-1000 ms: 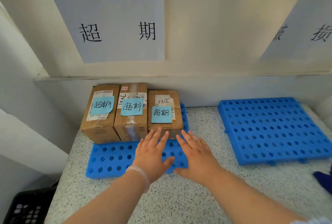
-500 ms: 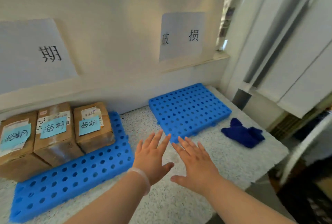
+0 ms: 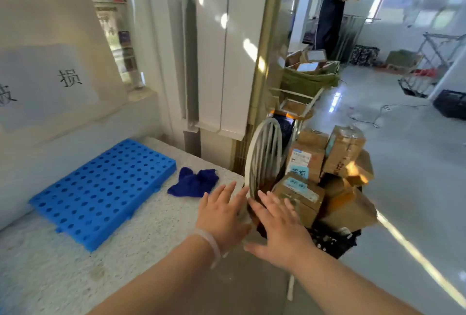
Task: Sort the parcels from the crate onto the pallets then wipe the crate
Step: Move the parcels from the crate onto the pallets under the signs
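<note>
- Speckled white counter [image 3: 75, 264] ran along a pale wall, and a glossy floor [image 3: 403, 188] opened to the right.
- On the wall a paper sign [image 3: 45, 87] bore black characters. The right one read "损"; the left one was cut off by the picture's edge.
- One blue perforated pallet [image 3: 100, 193] lay flat and bare on the counter near the wall, its long axis running from near left to far right.
- A crumpled dark blue cloth [image 3: 194, 182] lay just beside the pallet's far right corner.
- The parcels [image 3: 302, 196], brown cardboard boxes, were heaped in a black crate [image 3: 332, 241] just off the counter's right end, tilted at differing angles.
- Two parcels carried light blue notes [image 3: 299, 172] with handwriting too blurred to read.
- A white curved wire frame [image 3: 262, 153] stood between counter and crate.
- The left hand [image 3: 222, 216], with a pale wristband [image 3: 213, 244], hovered palm down over the counter's right corner, its fingers straight, spread and holding nothing.
- The right hand [image 3: 280, 226] hovered beside it, in front of the nearest parcel, its fingers likewise spread and empty.
- A person [image 3: 330, 11] in dark clothes stood far back.
</note>
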